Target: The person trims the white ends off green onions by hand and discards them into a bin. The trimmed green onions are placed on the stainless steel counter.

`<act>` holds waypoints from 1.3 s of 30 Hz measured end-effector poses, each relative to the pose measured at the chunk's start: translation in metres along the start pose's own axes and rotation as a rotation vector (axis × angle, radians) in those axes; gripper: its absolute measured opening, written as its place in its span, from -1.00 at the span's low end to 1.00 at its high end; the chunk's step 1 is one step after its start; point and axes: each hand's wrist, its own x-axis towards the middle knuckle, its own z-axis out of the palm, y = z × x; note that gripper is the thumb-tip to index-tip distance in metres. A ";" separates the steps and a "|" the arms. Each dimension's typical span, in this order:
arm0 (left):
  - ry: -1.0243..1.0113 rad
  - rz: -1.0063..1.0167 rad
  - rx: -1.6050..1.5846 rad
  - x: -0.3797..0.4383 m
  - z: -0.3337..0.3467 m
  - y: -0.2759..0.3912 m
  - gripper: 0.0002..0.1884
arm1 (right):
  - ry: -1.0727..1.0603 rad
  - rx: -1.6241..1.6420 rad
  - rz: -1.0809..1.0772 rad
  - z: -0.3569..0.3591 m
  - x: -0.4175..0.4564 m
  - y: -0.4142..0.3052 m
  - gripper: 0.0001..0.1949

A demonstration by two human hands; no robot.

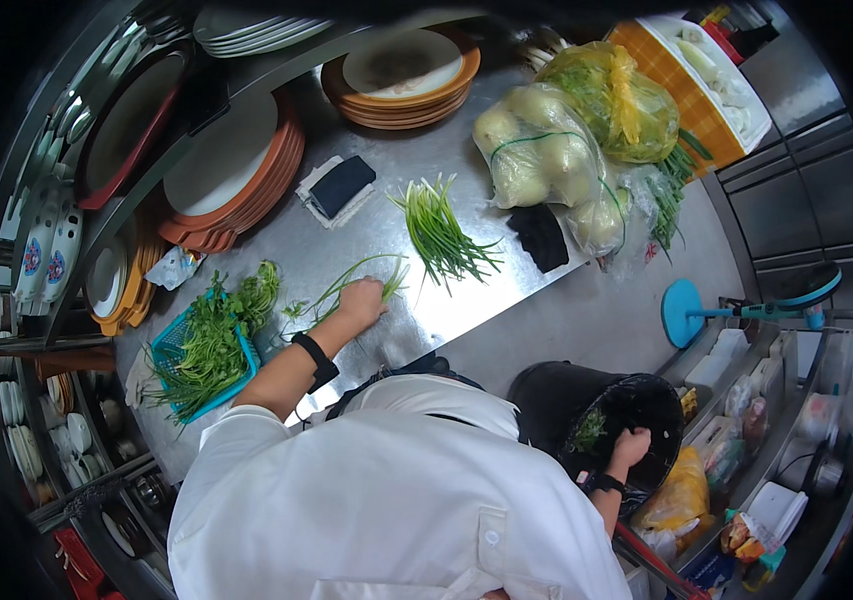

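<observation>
On the steel table, my left hand is closed around a few thin green stalks, whose ends stick out on both sides. To its left a turquoise plastic basket holds leafy green herbs. Beyond my left hand, to the right, a bundle of green onions lies loose on the metal. My right hand is down at the mouth of a black bin with a black liner; leafy scraps lie inside. Whether its fingers hold anything is not clear.
Stacked plates and oval dishes stand along the back and left, under a metal shelf. Folded cloths, a black cloth and bagged round vegetables lie farther back. Shelves with containers flank the bin on the right.
</observation>
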 end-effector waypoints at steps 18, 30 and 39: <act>-0.027 0.015 -1.253 0.025 -0.191 0.033 -0.76 | -0.516 0.939 -0.600 -0.085 -0.015 -0.300 -0.82; -0.230 0.139 -1.643 0.050 -0.143 0.150 -0.76 | -0.971 1.276 -0.653 -0.124 -0.038 -0.392 -0.84; -0.462 0.179 -1.847 0.039 -0.145 0.166 -0.72 | -1.050 1.360 -0.549 -0.116 -0.038 -0.382 -0.87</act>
